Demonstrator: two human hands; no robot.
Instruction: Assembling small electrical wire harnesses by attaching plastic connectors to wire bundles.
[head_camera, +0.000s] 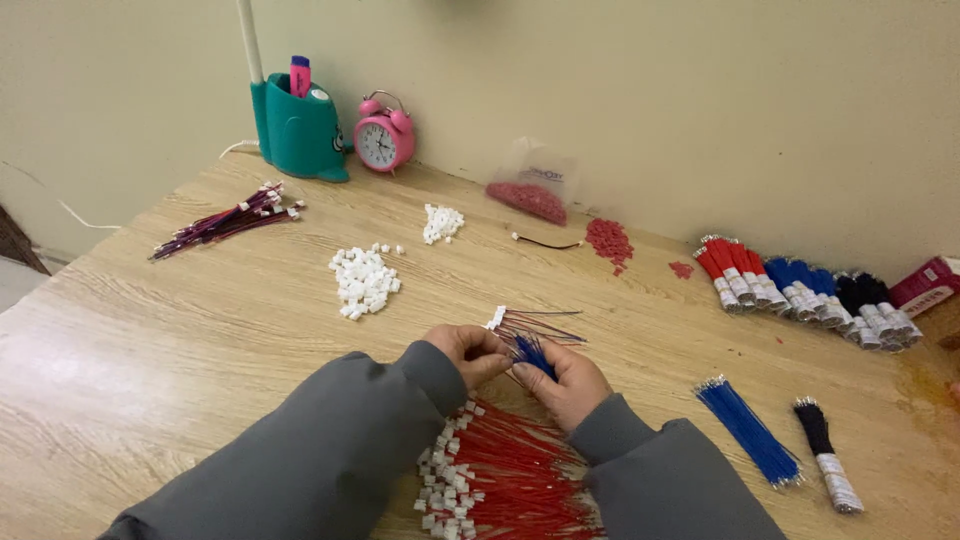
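The left hand (468, 352) and the right hand (562, 382) meet at the middle of the light wooden table (180, 340), both closed in a pinch on a small bundle of thin blue wires (532, 352). The bundle sits between the fingertips, and a few loose wires ending in a small white plastic connector (496, 318) fan out just beyond the hands. Grey sleeves cover both forearms and hide part of the heap of red wires with white connectors (505, 478) lying just below the hands; the picture's lower edge cuts that heap off.

A loose pile of white plastic connectors (364, 280) lies to the left, a smaller white pile (442, 223) further back, and a bunch of dark red and purple wired leads (225, 223) near the far left. To the right lie a flat bundle of blue wires (750, 430) and a black wire bundle with a white paper band (825, 455). Against the wall stands a row of banded red, blue and black wire bundles (805, 285), with a red carton (928, 285) cut off at the frame edge. A clear plastic bag of small red parts (530, 195) has a label too small to make out, and spilled red parts (608, 240) lie beside it. A teal pen holder (297, 130) and a pink twin-bell alarm clock (383, 135) stand at the back.
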